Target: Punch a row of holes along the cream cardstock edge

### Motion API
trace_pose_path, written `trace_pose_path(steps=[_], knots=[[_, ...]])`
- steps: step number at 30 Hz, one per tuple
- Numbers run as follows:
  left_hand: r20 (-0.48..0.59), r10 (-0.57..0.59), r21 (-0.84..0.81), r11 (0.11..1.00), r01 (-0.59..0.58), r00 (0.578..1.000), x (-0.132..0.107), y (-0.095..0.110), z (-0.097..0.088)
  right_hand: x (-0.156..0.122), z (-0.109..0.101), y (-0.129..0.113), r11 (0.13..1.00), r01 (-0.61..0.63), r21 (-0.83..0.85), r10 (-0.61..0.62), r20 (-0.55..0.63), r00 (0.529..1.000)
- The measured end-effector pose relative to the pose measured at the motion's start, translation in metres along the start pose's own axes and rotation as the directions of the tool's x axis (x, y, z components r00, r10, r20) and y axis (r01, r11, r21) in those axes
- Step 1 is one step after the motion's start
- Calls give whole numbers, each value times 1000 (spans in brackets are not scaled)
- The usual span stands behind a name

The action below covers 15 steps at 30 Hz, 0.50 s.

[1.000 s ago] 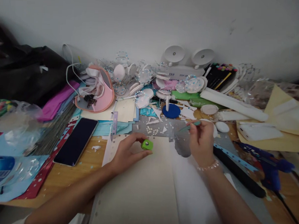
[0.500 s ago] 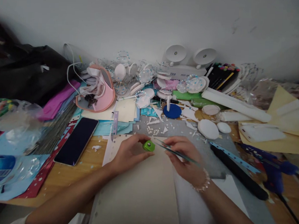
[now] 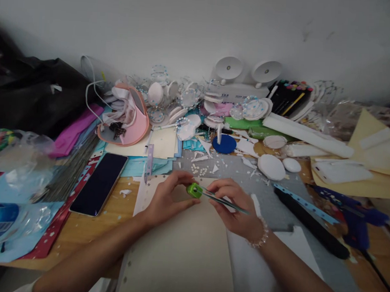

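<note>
Between the thumb and fingers of my left hand is a small green craft punch. My right hand is closed on a pair of thin tweezers, whose tips reach the opening in the punch. Both hands hover over a cream sheet of paper with small punched holes along its left edge. Whether the tips hold a bit of paper is too small to make out.
Left lie a phone and a pink sun visor. Behind are small paper scraps, white discs and a blue disc. To the right are a black-handled tool and a blue glue gun.
My right hand has moved left, bringing the tweezer tips from beside the punch to its opening. My left hand holds the punch in nearly the same place.
</note>
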State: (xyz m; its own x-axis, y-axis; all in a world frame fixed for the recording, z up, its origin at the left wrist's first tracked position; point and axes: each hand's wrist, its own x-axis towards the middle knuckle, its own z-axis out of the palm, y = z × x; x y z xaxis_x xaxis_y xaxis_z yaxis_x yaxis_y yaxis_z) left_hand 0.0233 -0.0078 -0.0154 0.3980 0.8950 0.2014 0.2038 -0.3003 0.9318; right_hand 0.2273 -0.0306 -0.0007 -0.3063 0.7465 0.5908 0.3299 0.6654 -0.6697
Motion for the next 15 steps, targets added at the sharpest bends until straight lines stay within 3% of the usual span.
trace_pose_path(steps=[10, 15], knots=[[50, -10, -46, 999, 12, 999, 0, 0, 0, 0, -1, -1, 996, 87, -34, -85, 68, 994], [55, -15, -46, 999, 18, 998, 0, 3, 0, -1, 0, 0, 998, 55, -33, -53, 51, 997]])
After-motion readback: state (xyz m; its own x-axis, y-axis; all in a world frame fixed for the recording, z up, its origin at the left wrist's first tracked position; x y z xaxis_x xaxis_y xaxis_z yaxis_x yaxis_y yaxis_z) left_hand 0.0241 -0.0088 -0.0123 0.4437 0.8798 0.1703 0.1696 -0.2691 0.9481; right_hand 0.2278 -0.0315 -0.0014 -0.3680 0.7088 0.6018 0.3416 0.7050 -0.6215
